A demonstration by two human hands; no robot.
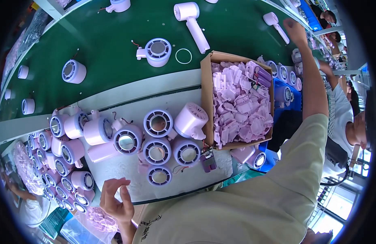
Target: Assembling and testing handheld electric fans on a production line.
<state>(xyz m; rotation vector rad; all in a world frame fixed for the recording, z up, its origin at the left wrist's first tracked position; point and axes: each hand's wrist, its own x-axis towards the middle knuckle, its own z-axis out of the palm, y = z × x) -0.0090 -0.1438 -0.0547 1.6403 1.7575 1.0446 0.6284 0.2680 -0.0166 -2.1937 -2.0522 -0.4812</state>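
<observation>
At the near left edge of the work surface, my left hand (pixel 116 200) is raised with bent fingers apart from the thumb, holding nothing. My right hand (pixel 294 32) stretches to the far right over the green belt, its small fingers loosely bent and apparently empty. Beside it lies a pale pink handheld fan body with a handle (pixel 276 27). In front of me several round pink fan heads (pixel 157 153) with silver centres stand close together on the white work surface (pixel 114 175). One fan head (pixel 191 120) lies on its side against the box.
An open cardboard box (pixel 206 87) full of pink plastic parts (pixel 241 105) stands right of centre. Stacked fan heads (pixel 62 162) crowd the left. The green belt (pixel 114 36) carries another handled body (pixel 192 26) and scattered fan heads. Other people sit along the right.
</observation>
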